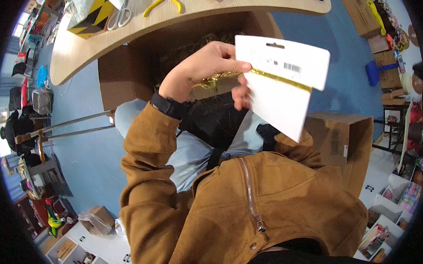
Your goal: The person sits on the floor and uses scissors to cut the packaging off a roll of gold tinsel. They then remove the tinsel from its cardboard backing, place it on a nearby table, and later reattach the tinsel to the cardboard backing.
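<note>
A white hang-tag card [280, 99] with a slot at its top is held up in front of me, tilted. A shiny gold foil strip [284, 80] lies across its middle, and a crumpled length of it trails off to the left. My left hand [204, 67] is closed, its thumb pressing the strip at the card's left edge. My right hand [240, 94] reaches up behind the card; only some curled fingertips show past its left edge, and the rest is hidden. It appears to grip the card from behind.
A wooden table [170, 22] curves across the front, with yellow-handled pliers [164, 3], scissors [120, 16] and a black-and-yellow striped box [92, 20]. Below its edge sits an open cardboard box [121, 74]. Another carton [347, 143] stands at my right. Drawers and shelves line both sides.
</note>
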Tool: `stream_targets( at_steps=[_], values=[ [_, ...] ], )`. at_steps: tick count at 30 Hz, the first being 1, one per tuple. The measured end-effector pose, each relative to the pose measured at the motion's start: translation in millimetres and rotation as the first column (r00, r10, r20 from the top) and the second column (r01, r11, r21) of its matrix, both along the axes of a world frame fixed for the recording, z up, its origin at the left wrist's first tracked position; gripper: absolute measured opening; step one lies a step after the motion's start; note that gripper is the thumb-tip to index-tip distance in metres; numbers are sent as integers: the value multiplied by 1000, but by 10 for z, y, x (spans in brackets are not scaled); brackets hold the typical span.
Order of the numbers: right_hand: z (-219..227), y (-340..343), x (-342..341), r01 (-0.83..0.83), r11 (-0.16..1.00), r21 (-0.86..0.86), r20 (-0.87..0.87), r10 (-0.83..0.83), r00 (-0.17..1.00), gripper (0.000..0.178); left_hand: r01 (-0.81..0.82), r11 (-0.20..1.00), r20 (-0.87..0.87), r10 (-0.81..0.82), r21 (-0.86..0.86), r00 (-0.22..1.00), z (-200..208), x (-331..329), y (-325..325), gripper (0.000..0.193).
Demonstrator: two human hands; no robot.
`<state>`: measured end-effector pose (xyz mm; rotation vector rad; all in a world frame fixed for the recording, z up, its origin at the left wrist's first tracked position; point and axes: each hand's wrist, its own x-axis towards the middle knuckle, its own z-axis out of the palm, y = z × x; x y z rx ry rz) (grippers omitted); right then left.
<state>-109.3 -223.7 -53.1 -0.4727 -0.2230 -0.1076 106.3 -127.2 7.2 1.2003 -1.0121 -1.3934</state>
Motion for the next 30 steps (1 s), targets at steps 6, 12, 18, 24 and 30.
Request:
stream_targets(
  at_steps=[6,12,18,24,30],
  values=[
    [68,-664,-389,629,574,-524,-413,-817,402,39,-427,903,104,421,45,901,-147,62,191,46],
    [539,-95,-104,333,-599,-728,680,-692,243,21,-636,771,101,636,-39,765,-212,-175,192,41],
    [485,435,461,181,-705,-686,714,-604,354,66,-709,704,-100,704,-37,704,-158,-402,253,32],
    [249,360,542,189,-769,-611,783,-550,292,63,-763,646,-83,760,-8,645,-202,-527,217,32],
    [173,250,522,242,-752,-613,788,-562,252,58,-807,591,-184,791,-17,583,-289,-650,121,30]
  ],
)
